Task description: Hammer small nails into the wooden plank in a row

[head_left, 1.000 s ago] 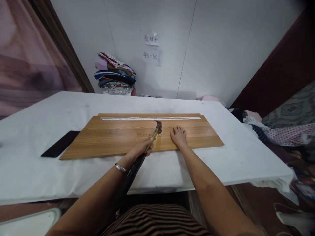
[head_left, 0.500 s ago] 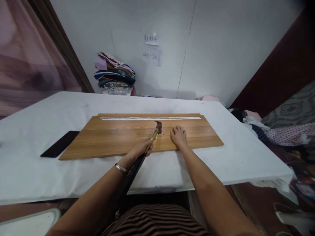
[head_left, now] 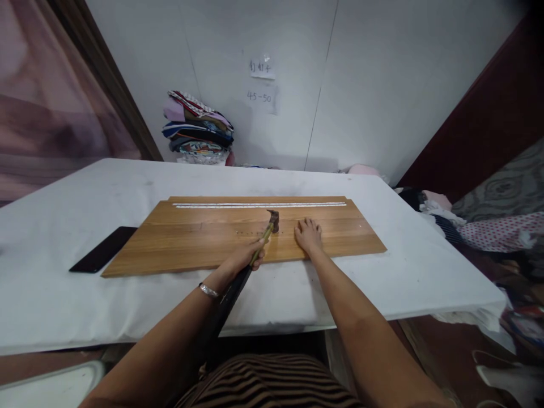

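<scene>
A long wooden board [head_left: 191,238] lies across the white table [head_left: 63,226]. My left hand [head_left: 244,256] is closed round the handle of a hammer [head_left: 268,226], gripping it high up near the head. The dark hammer head [head_left: 274,218] rests on the board at the right end of a short row of small nail marks [head_left: 253,232]. My right hand [head_left: 309,235] lies flat on the board just right of the hammer head, fingers stretched out. A white measuring strip [head_left: 259,204] runs along the board's far edge.
A black phone [head_left: 104,248] lies on the table at the board's left end. Folded cloths [head_left: 198,130] are stacked against the back wall, under paper notes [head_left: 262,82]. More fabric [head_left: 501,232] is heaped to the right of the table.
</scene>
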### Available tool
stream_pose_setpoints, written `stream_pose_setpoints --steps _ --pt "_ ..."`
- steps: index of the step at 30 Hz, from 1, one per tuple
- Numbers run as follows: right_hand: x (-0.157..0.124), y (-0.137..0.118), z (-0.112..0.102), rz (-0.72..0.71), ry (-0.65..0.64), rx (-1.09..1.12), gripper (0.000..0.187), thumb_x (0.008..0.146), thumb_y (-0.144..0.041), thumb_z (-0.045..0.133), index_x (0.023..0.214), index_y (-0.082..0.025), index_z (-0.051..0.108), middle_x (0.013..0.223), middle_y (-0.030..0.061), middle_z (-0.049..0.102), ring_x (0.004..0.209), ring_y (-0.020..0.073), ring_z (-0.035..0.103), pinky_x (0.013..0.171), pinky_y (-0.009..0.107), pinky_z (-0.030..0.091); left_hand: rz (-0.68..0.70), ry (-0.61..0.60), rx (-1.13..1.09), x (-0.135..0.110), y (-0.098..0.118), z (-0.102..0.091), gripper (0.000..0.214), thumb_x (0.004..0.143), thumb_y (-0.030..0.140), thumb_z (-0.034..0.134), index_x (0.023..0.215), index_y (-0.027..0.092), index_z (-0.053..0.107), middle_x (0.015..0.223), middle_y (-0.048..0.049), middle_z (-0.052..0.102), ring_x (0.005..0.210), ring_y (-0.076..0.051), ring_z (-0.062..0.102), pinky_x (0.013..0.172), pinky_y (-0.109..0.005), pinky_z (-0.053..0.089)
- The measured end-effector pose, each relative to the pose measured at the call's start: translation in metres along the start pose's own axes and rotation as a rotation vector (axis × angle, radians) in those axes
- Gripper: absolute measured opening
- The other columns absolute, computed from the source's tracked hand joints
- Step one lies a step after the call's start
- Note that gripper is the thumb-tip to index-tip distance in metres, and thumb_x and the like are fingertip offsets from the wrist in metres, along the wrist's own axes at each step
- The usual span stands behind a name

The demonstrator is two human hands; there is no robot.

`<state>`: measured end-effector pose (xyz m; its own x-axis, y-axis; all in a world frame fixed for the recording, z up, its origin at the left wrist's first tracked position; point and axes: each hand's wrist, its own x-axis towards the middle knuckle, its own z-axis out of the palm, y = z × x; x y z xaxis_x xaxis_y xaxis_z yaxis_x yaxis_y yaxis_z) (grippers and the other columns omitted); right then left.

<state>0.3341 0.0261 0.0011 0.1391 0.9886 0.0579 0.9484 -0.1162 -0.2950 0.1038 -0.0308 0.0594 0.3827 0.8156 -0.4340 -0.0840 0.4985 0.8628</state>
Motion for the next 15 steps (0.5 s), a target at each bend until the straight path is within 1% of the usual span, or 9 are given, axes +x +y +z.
stream_pose_setpoints --steps 3,6,10,15 --pt "-0.0002 0.0003 0.0005 -0.002 0.003 -0.004 0.047 0.098 -0.038 0.034 0.136 -0.021 0.056 0.154 0.0122 0.042 0.141 0.0274 0.031 0.114 0.049 0.018 0.022 -0.008 0.002 -0.0006 -0.0014 0.0007 0.039 0.08 0.048 0.068 0.098 0.017 0.051 0.058 0.0073 0.048 0.037 -0.005 0.037 0.038 -0.019 0.026" --pt "-0.0004 0.0007 0.0008 -0.007 0.004 -0.012 0.047 0.098 -0.038 0.033 0.136 -0.021 0.056 0.154 0.0125 0.042 0.141 0.0273 0.032 0.113 0.048 0.019 0.031 -0.018 -0.008 0.0003 -0.0022 -0.0011 0.041 0.079 0.049 0.069 0.099 0.017 0.052 0.058 0.0071 0.048 0.037 -0.005 0.038 0.037 -0.019 0.025" --pt "-0.0003 0.0009 0.001 -0.007 0.009 -0.008 0.047 0.098 -0.039 0.034 0.135 -0.021 0.056 0.153 0.0126 0.043 0.14 0.0276 0.032 0.113 0.049 0.019 0.022 0.007 0.0 0.0025 -0.0012 -0.003 0.045 0.078 0.051 0.069 0.1 0.017 0.052 0.058 0.0073 0.048 0.037 -0.005 0.038 0.037 -0.019 0.026" --pt "0.0003 0.0012 0.0022 0.0 0.008 0.004 0.046 0.098 -0.039 0.035 0.134 -0.022 0.057 0.153 0.0121 0.044 0.14 0.0277 0.033 0.114 0.049 0.019 0.008 0.022 0.027 0.0017 -0.0004 -0.0008 0.042 0.08 0.049 0.067 0.102 0.017 0.052 0.058 0.0075 0.048 0.036 -0.005 0.037 0.037 -0.019 0.026"
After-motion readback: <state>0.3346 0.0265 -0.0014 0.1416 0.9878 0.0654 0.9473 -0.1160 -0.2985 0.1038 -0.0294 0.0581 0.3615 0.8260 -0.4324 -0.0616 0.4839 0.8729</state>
